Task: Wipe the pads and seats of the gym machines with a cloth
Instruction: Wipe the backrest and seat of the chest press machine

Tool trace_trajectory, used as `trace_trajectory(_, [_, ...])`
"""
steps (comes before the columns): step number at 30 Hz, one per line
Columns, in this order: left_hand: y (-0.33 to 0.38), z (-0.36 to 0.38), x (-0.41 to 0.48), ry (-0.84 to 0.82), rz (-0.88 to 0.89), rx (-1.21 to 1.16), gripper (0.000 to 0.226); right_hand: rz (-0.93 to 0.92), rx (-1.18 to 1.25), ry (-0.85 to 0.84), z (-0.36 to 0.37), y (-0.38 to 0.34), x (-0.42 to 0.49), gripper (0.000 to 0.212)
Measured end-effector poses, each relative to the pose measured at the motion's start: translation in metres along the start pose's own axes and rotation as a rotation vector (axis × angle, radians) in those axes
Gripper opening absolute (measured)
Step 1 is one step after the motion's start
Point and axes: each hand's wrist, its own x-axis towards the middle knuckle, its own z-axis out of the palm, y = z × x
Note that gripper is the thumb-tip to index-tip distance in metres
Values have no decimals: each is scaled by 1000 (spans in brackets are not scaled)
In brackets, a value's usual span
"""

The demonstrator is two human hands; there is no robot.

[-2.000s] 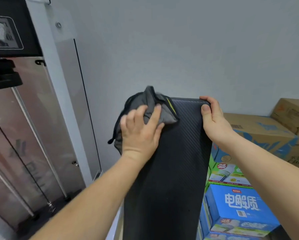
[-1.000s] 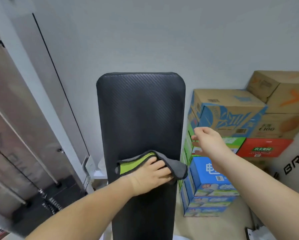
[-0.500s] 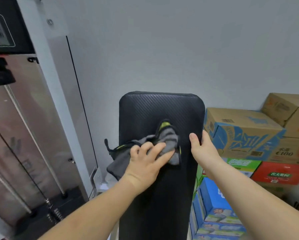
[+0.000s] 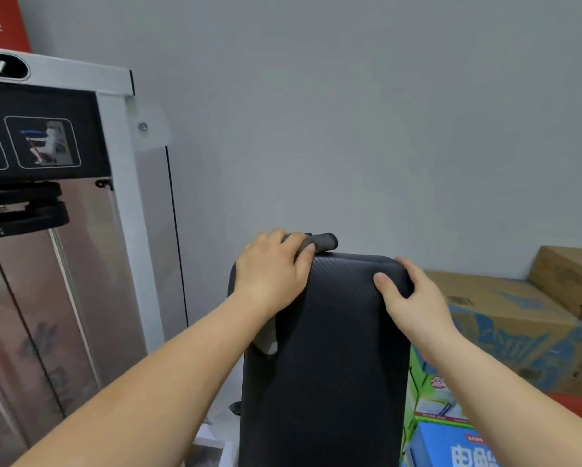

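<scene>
A tall black back pad (image 4: 330, 348) with a woven texture stands upright in the middle of the view. My left hand (image 4: 272, 271) lies over the pad's top left corner, pressing a grey cloth (image 4: 321, 242) against the top edge. Most of the cloth is hidden under the hand; one end sticks out above the fingers and another bit hangs below the wrist. My right hand (image 4: 414, 298) grips the pad's top right corner, thumb on the front face.
A weight-stack machine (image 4: 57, 230) with a white frame and clear shield stands to the left. Stacked cardboard boxes (image 4: 518, 328) and coloured cartons (image 4: 451, 446) sit to the right of the pad. A grey wall is behind.
My left hand has slid the cloth up from the pad's middle to its top left corner. My right hand has moved up the right edge to the top corner.
</scene>
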Motion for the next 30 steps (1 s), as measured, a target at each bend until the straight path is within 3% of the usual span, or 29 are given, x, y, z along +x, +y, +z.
trace_trajectory(5, [63, 3, 23, -41, 61, 123, 42, 7, -61, 34, 1, 7, 8, 59])
trace_trajectory(10, [148, 21, 26, -188, 353, -40, 37, 145, -44, -133, -7, 9, 19, 8])
trace_trajectory(13, [115, 20, 26, -192, 458, -99, 34, 164, 62, -186, -12, 13, 7, 25])
trace_trajectory(17, [23, 11, 7, 56, 321, -116, 32, 84, 87, -251, -15, 20, -9, 34])
trace_trajectory(20, [-30, 7, -25, 198, 179, -68, 31, 51, 44, -171, -8, 27, -11, 41])
trace_trajectory(25, [20, 39, -39, 321, -6, -76, 33, 21, 79, -108, -3, 34, -12, 36])
trace_trajectory(30, [45, 70, -68, 362, 175, -24, 33, 231, 427, -174, -13, 53, -22, 31])
